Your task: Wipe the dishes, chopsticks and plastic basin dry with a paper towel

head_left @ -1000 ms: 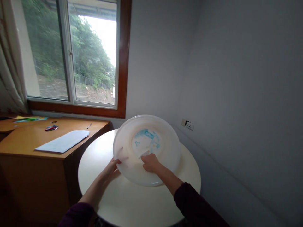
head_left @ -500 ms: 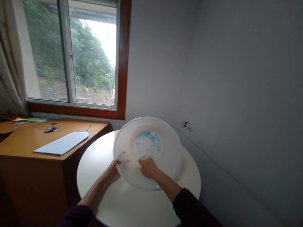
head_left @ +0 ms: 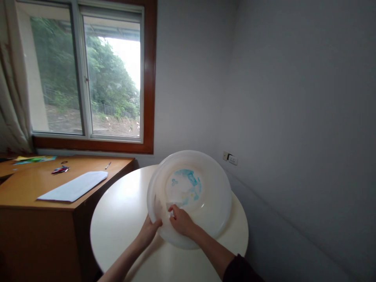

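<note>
Daylit room: at left stood a wooden desk [head_left: 58, 215] with a white paper [head_left: 73, 187], then a round white table [head_left: 114, 219], over which the translucent basin [head_left: 216, 207] was tipped, open side toward you. Your left hand [head_left: 149, 232] gripped the basin's lower-left rim, thumb inside, fingers behind. Just right of that thumb, your right hand [head_left: 180, 220] pinched a small white piece [head_left: 170, 204] at the inner surface, below-left of the blue print [head_left: 192, 178], the piece showing beyond your fingertips, its long axis unclear.
</note>
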The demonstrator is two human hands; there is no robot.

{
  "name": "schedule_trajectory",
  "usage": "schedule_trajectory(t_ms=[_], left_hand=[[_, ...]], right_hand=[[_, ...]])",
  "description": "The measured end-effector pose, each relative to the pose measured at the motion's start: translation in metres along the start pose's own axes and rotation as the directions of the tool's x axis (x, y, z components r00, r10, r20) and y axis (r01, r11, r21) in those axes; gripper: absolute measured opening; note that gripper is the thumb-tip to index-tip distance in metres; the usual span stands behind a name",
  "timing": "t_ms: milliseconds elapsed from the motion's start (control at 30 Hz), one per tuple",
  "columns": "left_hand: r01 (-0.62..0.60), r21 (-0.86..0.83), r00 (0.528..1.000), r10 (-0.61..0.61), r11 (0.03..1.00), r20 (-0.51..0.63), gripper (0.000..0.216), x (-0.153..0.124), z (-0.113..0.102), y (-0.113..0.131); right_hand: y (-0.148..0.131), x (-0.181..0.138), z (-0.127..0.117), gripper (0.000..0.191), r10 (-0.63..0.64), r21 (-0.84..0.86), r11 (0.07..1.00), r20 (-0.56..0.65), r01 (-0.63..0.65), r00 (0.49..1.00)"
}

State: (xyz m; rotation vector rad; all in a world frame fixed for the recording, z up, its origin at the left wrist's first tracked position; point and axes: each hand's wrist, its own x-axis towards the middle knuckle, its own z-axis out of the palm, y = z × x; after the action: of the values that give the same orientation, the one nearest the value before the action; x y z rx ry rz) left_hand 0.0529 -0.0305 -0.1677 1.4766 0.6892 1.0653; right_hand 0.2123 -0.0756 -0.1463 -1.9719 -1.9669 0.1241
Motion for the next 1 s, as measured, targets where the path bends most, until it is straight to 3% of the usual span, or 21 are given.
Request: schedule_trajectory(t_ms=[100, 267, 400, 567, 633, 767, 900, 1000], left_hand=[[0.001, 0.061, 0.994, 0.005, 0.998, -0.111, 0.023, 0.003, 0.001, 0.014], [-0.016, 0.076, 0.988, 0.027, 0.997, -0.15, 0.066, 0.009, 0.004, 0.05], [-0.137, 0.045, 0.979, 0.143, 0.989, -0.147, 0.087, 0.014, -0.002, 0.073], [-0.301, 0.185, 0.938, 0.325, 0.935, -0.119, 0.084, 0.02, -0.018, 0.087], [-0.323, 0.179, 0.933, 0.344, 0.929, -0.106, 0.082, 0.022, -0.023, 0.084], [-0.208, 0.13, 0.964, 0.226, 0.969, -0.141, 0.078, 0.016, -0.023, 0.06], [-0.155, 0.039, 0.983, 0.158, 0.987, -0.091, 0.083, -0.002, -0.009, 0.024], [-0.111, 0.073, 0.987, 0.119, 0.991, -0.112, 0.077, -0.013, 0.004, 0.005]], right_hand=[[0.001, -0.006, -0.001, 0.031, 0.004, -0.054, 0.999, 0.006, -0.004, 1.0], [0.016, -0.017, -0.012, 0.028, 0.026, -0.122, 0.992, -0.002, -0.026, 1.0], [0.034, -0.027, -0.026, 0.03, 0.004, -0.14, 0.99, 0.088, 0.008, 0.996], [0.042, -0.04, -0.034, 0.038, 0.031, -0.161, 0.987, 0.12, -0.011, 0.992], [0.039, -0.043, -0.031, 0.04, 0.025, -0.163, 0.987, 0.124, -0.004, 0.992], [0.028, -0.044, -0.02, 0.043, -0.017, -0.113, 0.993, 0.147, 0.034, 0.989], [0.02, -0.039, -0.011, 0.046, -0.015, 0.007, 1.0, 0.151, 0.014, 0.988], [0.015, -0.036, -0.007, 0.048, -0.05, 0.12, 0.992, 0.167, 0.03, 0.985]])
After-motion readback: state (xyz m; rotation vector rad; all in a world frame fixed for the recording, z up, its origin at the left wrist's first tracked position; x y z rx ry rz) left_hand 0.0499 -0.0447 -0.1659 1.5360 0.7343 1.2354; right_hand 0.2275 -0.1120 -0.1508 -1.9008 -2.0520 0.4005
